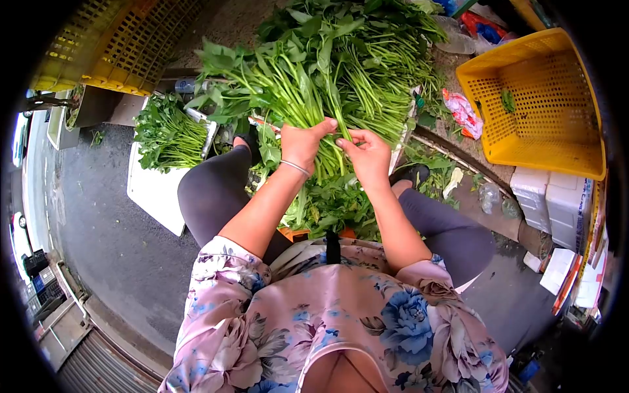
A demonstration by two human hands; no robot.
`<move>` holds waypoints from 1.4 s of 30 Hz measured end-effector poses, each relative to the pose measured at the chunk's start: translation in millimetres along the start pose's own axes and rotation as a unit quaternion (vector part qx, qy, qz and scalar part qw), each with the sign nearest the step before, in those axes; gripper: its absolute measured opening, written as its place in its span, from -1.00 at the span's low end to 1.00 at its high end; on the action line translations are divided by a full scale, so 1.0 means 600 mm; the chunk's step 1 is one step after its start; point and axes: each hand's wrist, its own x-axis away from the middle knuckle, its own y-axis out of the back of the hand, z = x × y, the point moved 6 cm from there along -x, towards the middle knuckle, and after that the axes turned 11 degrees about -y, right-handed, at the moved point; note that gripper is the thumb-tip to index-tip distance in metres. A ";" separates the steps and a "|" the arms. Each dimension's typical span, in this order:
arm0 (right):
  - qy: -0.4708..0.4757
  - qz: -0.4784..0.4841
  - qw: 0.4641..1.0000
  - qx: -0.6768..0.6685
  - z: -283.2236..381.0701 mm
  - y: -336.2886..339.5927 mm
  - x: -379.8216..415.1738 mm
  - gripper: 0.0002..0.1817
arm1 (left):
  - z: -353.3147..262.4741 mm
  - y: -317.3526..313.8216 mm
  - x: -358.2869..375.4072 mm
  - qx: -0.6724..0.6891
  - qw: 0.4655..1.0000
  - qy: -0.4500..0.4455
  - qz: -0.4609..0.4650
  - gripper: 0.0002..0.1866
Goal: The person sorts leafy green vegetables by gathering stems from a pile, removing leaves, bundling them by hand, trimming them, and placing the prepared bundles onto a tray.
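Observation:
My left hand [303, 141] is wrapped round a thick bunch of water spinach [288, 85], its leafy ends pointing up and to the left. Close beside it, my right hand [368, 154] pinches a single water spinach stem [336, 108] between thumb and fingers. A large pile of the same greens [386, 72] lies just beyond both hands, stems toward me. Below my hands, loose leaves and trimmings [327, 203] are heaped between my legs. The lower ends of the held bunch hang over that heap.
Another bundle of greens [171, 134] rests on a white foam board [154, 190] at left. A yellow perforated crate [534, 105] sits at right with a leaf inside, near white foam boxes [550, 203]. More yellow crates [124, 46] stand upper left. A pink-white plastic bag [462, 114] lies by the crate.

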 end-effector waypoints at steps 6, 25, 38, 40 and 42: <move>0.000 -0.004 0.997 0.077 0.012 -0.009 0.010 -0.80 | 0.026 0.016 -0.007 0.036 0.996 0.060 -0.047 -0.85; -0.196 0.203 0.952 -0.115 -0.010 -0.030 -0.037 -0.81 | 0.032 0.016 -0.003 0.051 0.992 0.114 -0.018 -0.86; 0.041 -0.032 0.994 0.101 -0.015 -0.020 -0.015 -0.80 | 0.025 0.011 -0.012 0.043 0.998 0.032 -0.019 -0.81; 0.041 -0.050 0.989 0.131 -0.021 -0.007 0.015 -0.78 | 0.025 0.006 -0.005 0.067 0.996 0.063 -0.012 -0.82; 0.056 -0.057 0.962 0.263 -0.052 0.016 0.049 -0.81 | 0.017 0.026 -0.022 0.063 0.994 0.064 -0.056 -0.81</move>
